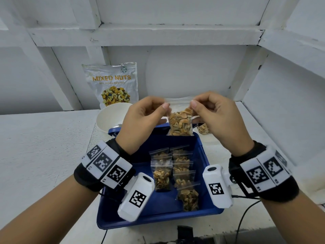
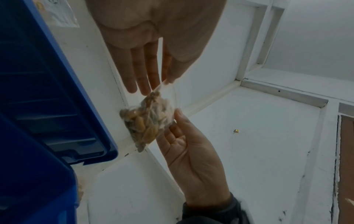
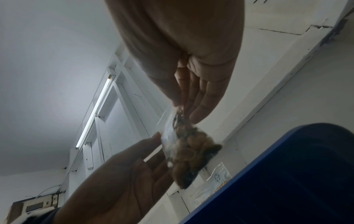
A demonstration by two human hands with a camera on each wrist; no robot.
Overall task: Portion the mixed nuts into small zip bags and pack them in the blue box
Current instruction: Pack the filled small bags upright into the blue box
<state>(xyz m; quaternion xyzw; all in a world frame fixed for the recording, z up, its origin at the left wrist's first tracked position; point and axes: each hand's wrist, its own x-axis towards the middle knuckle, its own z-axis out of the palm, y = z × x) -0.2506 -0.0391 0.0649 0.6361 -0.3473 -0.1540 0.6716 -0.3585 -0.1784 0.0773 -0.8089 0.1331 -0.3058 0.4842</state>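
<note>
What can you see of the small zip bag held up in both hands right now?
The zip bag is small, clear plastic, filled about two-thirds with mixed nuts. It hangs upright in the air above the far end of the blue box, touching nothing but fingers. The left hand and right hand each pinch a top corner at the zip strip; whether it is sealed cannot be told.

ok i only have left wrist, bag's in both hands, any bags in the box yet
Observer: Yes, the head view shows several filled bags lying in the box, in two rows.
Operator: where's the held one vs the box
Observer: The held bag hangs over the box's far edge; left hand and right hand pinch its top corners.
Operator: anything filled outside
Observer: What looks like another bag sits beyond the box's far right corner.
</note>
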